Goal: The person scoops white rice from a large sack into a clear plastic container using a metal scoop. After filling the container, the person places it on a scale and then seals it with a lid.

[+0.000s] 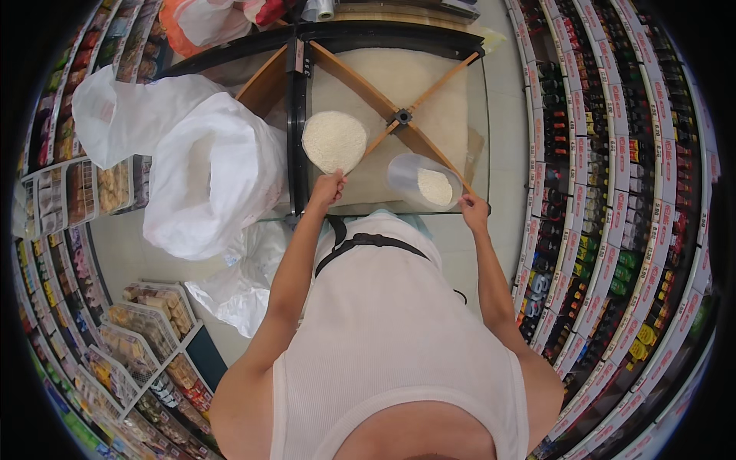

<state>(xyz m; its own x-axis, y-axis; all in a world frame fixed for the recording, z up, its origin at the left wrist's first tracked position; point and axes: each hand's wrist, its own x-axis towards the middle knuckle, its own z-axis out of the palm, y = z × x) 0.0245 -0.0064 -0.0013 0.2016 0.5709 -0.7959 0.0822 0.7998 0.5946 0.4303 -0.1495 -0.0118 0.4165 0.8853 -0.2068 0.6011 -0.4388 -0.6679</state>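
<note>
My left hand [330, 188] grips the handle of a round scoop [348, 165] heaped with white rice [333, 140]. In my right hand [474, 209] is the end of a translucent plastic scoop [400, 175], which carries a smaller mound of rice [435, 187]. Both scoops are over a glass-sided bin [487, 126] with a black frame. Crossed wooden dividers [352, 75] meet at a black joint [403, 117] inside it, and pale grain [397, 69] fills the far section. To the left, a white sack [247, 155] gapes wide; its contents cannot be made out.
Shelves of bottles [609, 172] run along the right, with packaged goods [63, 115] on the left. Wire baskets of packets [155, 322] stand at the lower left. A crumpled plastic bag [241, 287] lies below the sack. Bagged items [213, 23] sit beyond the bin.
</note>
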